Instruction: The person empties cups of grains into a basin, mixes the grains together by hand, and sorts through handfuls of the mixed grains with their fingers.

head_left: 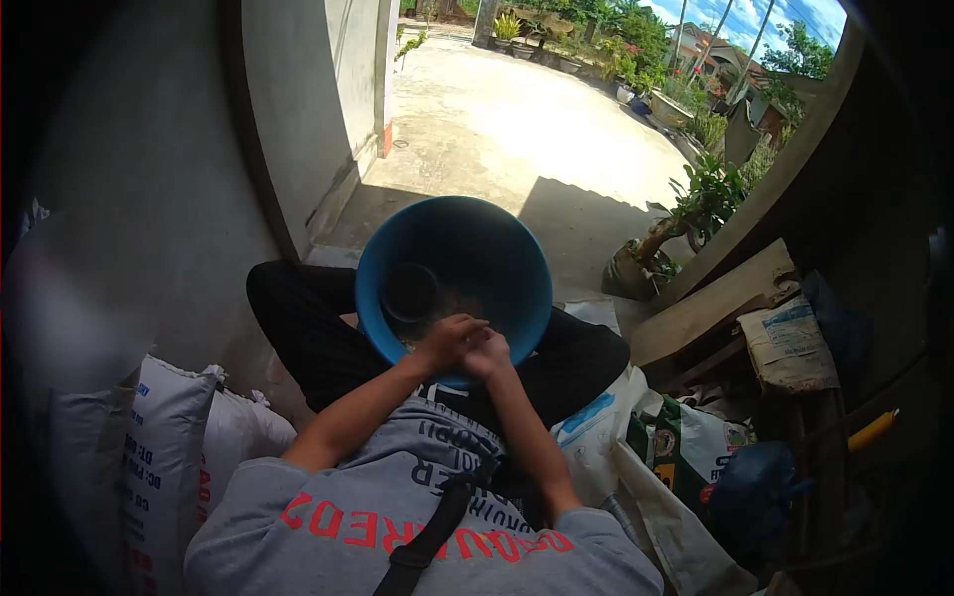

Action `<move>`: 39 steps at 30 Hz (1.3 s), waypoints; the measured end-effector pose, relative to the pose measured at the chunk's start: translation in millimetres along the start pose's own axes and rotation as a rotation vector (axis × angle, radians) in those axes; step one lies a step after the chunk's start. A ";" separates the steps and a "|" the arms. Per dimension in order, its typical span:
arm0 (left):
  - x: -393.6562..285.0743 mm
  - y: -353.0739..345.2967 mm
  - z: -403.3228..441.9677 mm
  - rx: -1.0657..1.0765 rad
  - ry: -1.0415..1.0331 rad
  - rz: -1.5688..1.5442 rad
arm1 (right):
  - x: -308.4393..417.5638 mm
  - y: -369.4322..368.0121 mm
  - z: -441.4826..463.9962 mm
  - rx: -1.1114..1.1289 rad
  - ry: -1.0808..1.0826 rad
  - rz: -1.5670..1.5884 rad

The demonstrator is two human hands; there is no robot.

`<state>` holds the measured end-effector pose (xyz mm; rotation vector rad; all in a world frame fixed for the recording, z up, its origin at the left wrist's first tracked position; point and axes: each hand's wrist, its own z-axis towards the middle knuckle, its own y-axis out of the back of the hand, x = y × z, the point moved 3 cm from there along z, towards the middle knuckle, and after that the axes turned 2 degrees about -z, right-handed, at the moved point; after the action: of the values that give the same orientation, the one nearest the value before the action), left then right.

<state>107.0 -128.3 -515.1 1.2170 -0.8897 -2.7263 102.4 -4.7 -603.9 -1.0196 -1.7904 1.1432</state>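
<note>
From where I stand, I see a person sitting cross-legged just inside an open doorway, a big blue tub (495,246) resting between the black-trousered legs (306,323). Both hands are together at the tub's near side, above its inner edge. The left hand (447,343) lies partly over the right hand (488,354), fingers curled inward, the two touching. I cannot tell whether either grip is closed on anything, since the fingers hide what may lie between them.

Inside the tub, on its left side, sits a dark round bowl (410,291). Beside it, towards the middle, some brownish loose bits (459,304) are scattered on the tub's bottom, too dim for me to name.

White printed sacks (164,442) stand to the near left, by the wall (298,89). On the right, a wooden board (711,306) leans at a slant, with a worn paper bag (788,348) just beside it and a dark blue plastic bag (752,482) nearer. Farther off, past a leafy potted plant (701,204) on the right, a paved yard (487,104) lies in bright sun.
</note>
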 end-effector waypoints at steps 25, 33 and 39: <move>-22.5 47.5 -13.8 -0.147 0.091 0.093 | 4.8 -37.8 -14.3 0.004 0.130 -0.004; -27.3 47.2 -25.4 -0.034 0.023 0.057 | -5.7 -45.9 -19.2 0.166 0.010 -0.127; -16.6 48.5 -26.5 -0.020 0.018 0.046 | -8.7 -52.1 -21.1 0.091 -0.018 -0.174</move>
<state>127.2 -177.8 -493.2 1.2007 -0.8744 -2.6780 113.2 -20.3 -550.3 -0.7863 -1.7865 1.1177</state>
